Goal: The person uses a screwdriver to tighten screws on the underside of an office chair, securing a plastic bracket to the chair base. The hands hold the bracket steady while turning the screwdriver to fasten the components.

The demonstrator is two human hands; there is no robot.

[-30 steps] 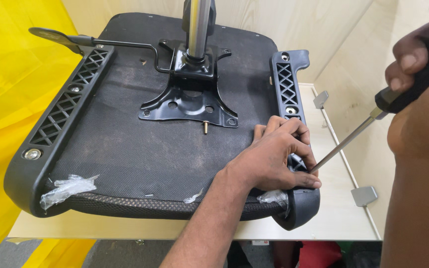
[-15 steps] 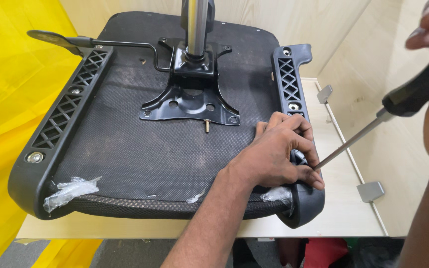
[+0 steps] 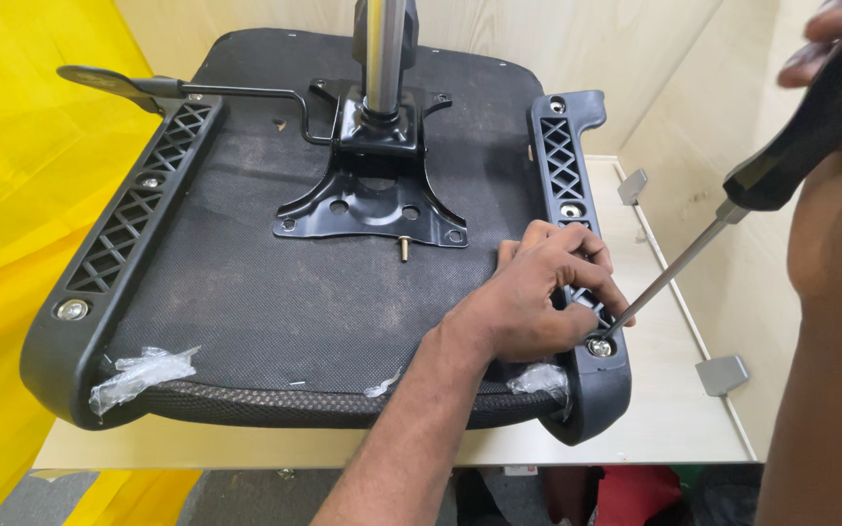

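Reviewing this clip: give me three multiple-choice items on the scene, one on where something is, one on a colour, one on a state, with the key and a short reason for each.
1. Where does the screwdriver tip rest?
A. On the centre mounting plate
B. On the screw at the near end of the right-side bracket
C. On the lever at the far left

2. What colour is the sheet to the left of the upturned chair seat?
A. Yellow
B. Blue
C. White

3. What is the left hand doing?
A. Hanging free above the seat
B. Gripping the metal column
C. Resting on the seat, fingers at the bracket beside the screw

Key: 1 B, the shaft ends on the near bracket screw; 2 A, the sheet is plainly yellow; 3 C, the palm lies on the seat while the right hand grips the black handle.
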